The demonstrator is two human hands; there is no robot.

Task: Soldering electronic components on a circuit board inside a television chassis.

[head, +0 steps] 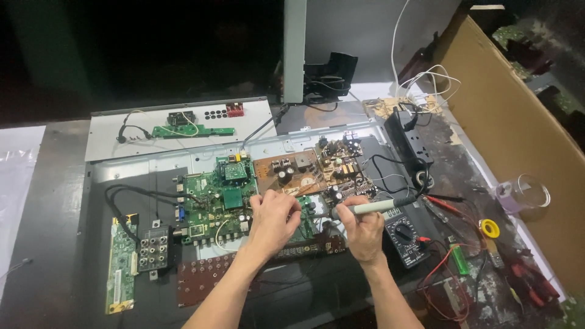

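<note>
My right hand point(364, 230) grips a grey soldering iron point(373, 207) like a pen, its tip pointing left toward a small green circuit board point(308, 214) between my hands. My left hand point(272, 220) is curled over that board, fingers pinched on something thin near the iron's tip; I cannot tell what it is. A larger green main board point(213, 201) lies just left of my left hand. A brown power board point(304, 172) sits just beyond both hands.
A black multimeter point(405, 239) with red probe leads point(443, 205) lies right of my right hand. A solder reel point(489, 228), a green lighter point(459, 258) and a clear glass point(525, 194) sit further right. A cardboard sheet point(512, 122) stands at the right. A black power strip point(409, 143) lies behind.
</note>
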